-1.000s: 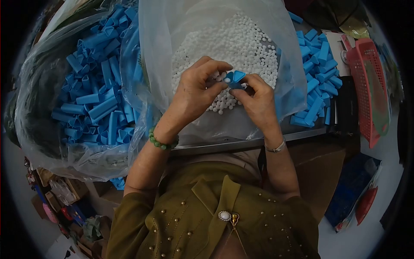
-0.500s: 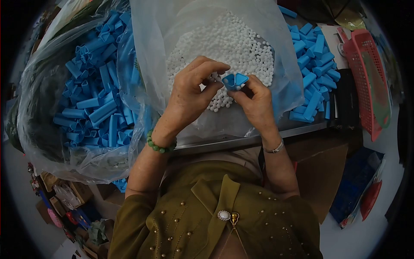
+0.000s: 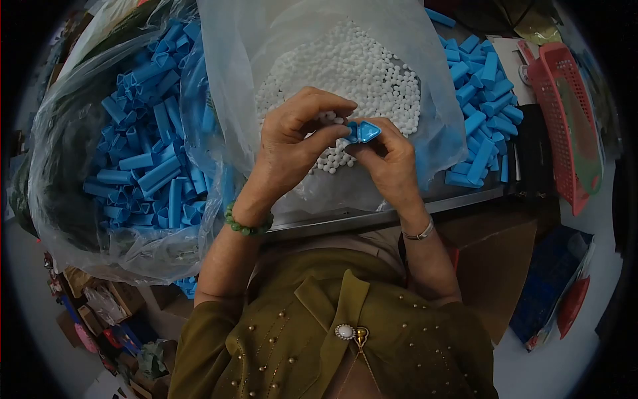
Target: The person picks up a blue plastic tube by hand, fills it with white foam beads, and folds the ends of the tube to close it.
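In my right hand (image 3: pixel 393 165) is a small blue triangular plastic tube (image 3: pixel 367 132), pinched between thumb and fingers with its open end up. A flap-like blue part stands at its left side. My left hand (image 3: pixel 289 136) is curled close to the tube's mouth, with a few small white balls (image 3: pixel 337 120) between thumb and fingers. Its thumb tip meets the tube's left edge. Beneath both hands, a pile of white balls (image 3: pixel 345 63) lies on a clear plastic sheet (image 3: pixel 229 73). The tube's inside is too small to make out.
A clear plastic bag (image 3: pixel 63 179) full of blue tubes (image 3: pixel 158 169) stands at left. More blue tubes (image 3: pixel 488 100) are heaped at right, beside a red perforated basket (image 3: pixel 555 113). The metal table edge (image 3: pixel 345 221) runs before my body. A cardboard box (image 3: pixel 492 266) sits below right.
The left thumb and fingers have moved right, up to the tube's mouth. The tube has tilted and turned slightly in my right hand, and the view has shifted a little.
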A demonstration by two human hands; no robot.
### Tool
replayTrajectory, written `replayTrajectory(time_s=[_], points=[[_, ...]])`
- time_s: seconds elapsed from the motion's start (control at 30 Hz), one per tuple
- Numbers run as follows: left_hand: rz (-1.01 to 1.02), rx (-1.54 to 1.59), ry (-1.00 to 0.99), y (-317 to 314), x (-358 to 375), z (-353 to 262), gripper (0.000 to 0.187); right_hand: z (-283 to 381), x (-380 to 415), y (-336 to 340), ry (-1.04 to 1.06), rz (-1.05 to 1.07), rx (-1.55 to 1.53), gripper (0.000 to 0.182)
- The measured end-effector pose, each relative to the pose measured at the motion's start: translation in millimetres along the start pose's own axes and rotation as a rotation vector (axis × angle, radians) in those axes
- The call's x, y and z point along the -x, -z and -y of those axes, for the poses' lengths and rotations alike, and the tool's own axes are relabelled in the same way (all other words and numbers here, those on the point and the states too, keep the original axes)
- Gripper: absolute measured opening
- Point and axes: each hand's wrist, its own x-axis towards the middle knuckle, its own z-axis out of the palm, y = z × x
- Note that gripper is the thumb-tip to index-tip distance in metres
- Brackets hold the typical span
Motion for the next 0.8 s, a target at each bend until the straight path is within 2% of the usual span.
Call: replayTrajectory(time_s=[0.07, 0.13, 0.23, 0.33, 0.4, 0.43, 0.47, 0.5, 0.53, 0.57, 0.63, 0.7, 0.8], points=[[-0.003, 0.013, 0.024, 0, 0, 2, 0.026, 0, 0, 1, -0.005, 0.004, -0.007, 0.029], [-0.007, 0.024, 0.048, 2, -1, 6, 0.026, 4, 1, 2, -0.111, 0.009, -0.023, 0.026], [-0.039, -0.096, 0.031, 4, -2, 12, 0.027, 4, 3, 4, -0.184, 0.004, -0.002, 0.025], [0.073, -0.073, -0.034, 3, 5, 18, 0.029, 9, 4, 1, -0.169, 0.026, -0.083, 0.022], [0.16, 0.181, 0.093, -2, 13, 22, 0.034, 7, 6, 2, -0.141, 0.067, -0.104, 0.022], [0.153, 0.18, 0.092, -4, 16, 20, 0.034, 8, 6, 2, -0.114, 0.105, -0.124, 0.023], [0.095, 0.313, 0.157, -6, 20, 17, 0.034, 11, 6, 2, -0.113, 0.111, -0.123, 0.023], [0.036, 0.447, 0.221, -7, 22, 14, 0.033, 18, 4, 3, -0.247, 0.146, -0.389, 0.024], [0.031, 0.448, 0.219, -6, 24, 12, 0.033, 22, 3, 3, -0.382, 0.179, -0.654, 0.027], [0.046, 0.426, 0.239, -5, 26, 11, 0.033, 23, 3, 4, -0.383, 0.186, -0.651, 0.027], [0.057, 0.404, 0.258, -5, 29, 9, 0.032, 25, 2, 5, -0.398, 0.247, -0.839, 0.032], [0.076, 0.261, 0.123, -9, 31, 6, 0.033, 27, 2, 1, -0.378, 0.257, -0.838, 0.031], [0.033, 0.147, 0.117, -15, 35, -5, 0.034, 31, 5, -6, -0.371, 0.221, -0.797, 0.028]])
